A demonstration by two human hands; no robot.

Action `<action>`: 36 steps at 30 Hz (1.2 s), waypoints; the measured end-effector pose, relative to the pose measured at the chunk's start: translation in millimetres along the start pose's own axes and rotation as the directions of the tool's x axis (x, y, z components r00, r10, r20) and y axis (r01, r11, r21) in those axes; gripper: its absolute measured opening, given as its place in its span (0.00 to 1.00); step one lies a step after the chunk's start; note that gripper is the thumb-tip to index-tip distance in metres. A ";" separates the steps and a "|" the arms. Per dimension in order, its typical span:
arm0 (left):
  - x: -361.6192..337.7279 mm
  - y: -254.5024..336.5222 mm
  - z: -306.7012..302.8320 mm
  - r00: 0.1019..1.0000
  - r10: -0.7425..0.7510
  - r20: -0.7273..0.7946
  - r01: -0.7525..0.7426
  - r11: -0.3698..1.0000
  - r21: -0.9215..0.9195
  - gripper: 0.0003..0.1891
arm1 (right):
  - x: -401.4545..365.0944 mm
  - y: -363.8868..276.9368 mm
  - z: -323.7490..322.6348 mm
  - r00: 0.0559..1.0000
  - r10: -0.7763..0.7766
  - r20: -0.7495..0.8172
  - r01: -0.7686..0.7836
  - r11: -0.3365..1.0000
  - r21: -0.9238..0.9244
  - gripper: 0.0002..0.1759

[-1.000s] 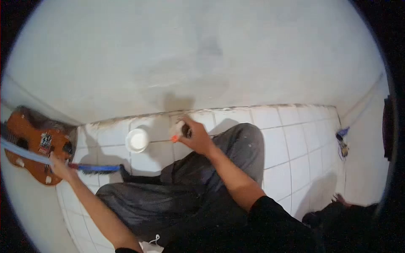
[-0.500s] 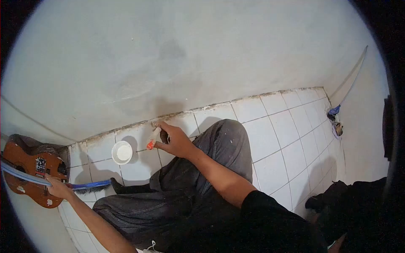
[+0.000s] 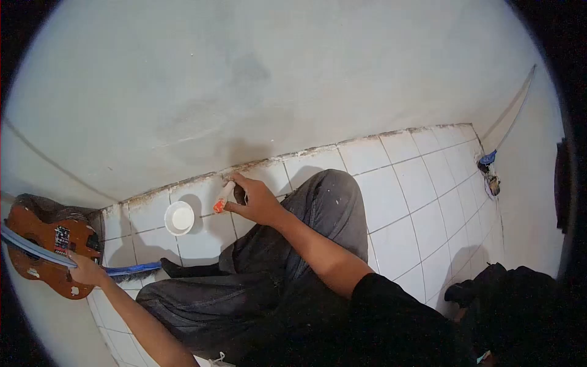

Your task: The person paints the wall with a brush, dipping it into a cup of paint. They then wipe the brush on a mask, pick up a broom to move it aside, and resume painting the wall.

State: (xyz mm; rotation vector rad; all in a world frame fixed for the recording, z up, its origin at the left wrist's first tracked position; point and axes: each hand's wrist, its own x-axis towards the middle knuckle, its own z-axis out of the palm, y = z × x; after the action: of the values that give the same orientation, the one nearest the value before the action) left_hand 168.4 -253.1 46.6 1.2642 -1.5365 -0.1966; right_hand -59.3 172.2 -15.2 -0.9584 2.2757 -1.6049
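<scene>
On white floor tiles (image 3: 391, 196), a guitar (image 3: 49, 251) lies partly hidden, its edge blurred.

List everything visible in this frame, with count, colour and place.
Guitar-like body: 1, orange-brown, left corner
Long-handled brush: 1, blue with dark bristles, in left fingers
Cup: 1, white, on floor, pale contents
Small item: 1, whitish and orange, in right fingers
Blue item: 1, blue, low on right wall
Strand: 1, pale, above blue item
Tiled floor: 1, white
Walls: several, pale grey
Dark shape: 1, lower right, unclear
Left hand: 1, by guitar-like body
Right hand: 1, centre
Trousered legs: 2, dark grey, lower centre
</scene>
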 end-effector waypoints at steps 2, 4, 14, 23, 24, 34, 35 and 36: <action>0.5 -1.9 3.5 0.999 0.031 -0.010 -0.031 0.999 -0.012 0.25 | -0.1 4.3 3.4 0.998 -0.041 -0.038 0.039 0.999 -0.032 0.31; 1.0 -3.0 5.4 0.998 0.062 0.025 -0.062 0.998 -0.010 0.25 | -0.7 3.9 4.8 0.994 -0.081 -0.076 0.076 0.995 -0.066 0.31; 14.6 -24.3 15.5 0.978 0.189 0.091 -0.191 0.982 0.009 0.25 | -2.1 2.6 1.4 0.996 -0.069 -0.063 0.063 0.994 -0.093 0.31; -23.3 -33.2 24.5 0.949 0.121 0.290 -0.133 0.991 0.020 0.28 | -0.3 17.7 11.2 0.986 -0.119 -0.114 0.113 0.992 -0.059 0.31; -35.2 -3.6 13.3 0.950 0.140 0.279 -0.135 0.990 -0.035 0.29 | -1.0 14.3 7.2 0.997 -0.053 -0.047 0.053 0.998 -0.016 0.33; -33.9 42.5 -1.6 0.997 -0.060 0.041 0.072 0.886 -0.457 0.23 | 3.5 5.1 7.9 0.998 -0.042 -0.052 0.044 0.998 0.040 0.27; -30.6 43.5 -4.0 0.998 -0.050 0.033 0.060 0.857 -0.511 0.22 | 4.3 7.3 8.9 0.997 -0.049 -0.055 0.050 0.999 0.012 0.27; -29.1 44.4 -7.3 0.999 -0.043 0.022 0.049 0.865 -0.500 0.22 | 6.0 10.4 10.3 0.996 -0.058 -0.062 0.057 0.998 -0.019 0.26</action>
State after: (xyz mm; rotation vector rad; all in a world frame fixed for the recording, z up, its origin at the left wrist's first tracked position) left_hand 143.2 -208.4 62.0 0.8810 -1.3444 -0.5963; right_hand -62.9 162.8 -27.4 -1.0010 2.3269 -1.6630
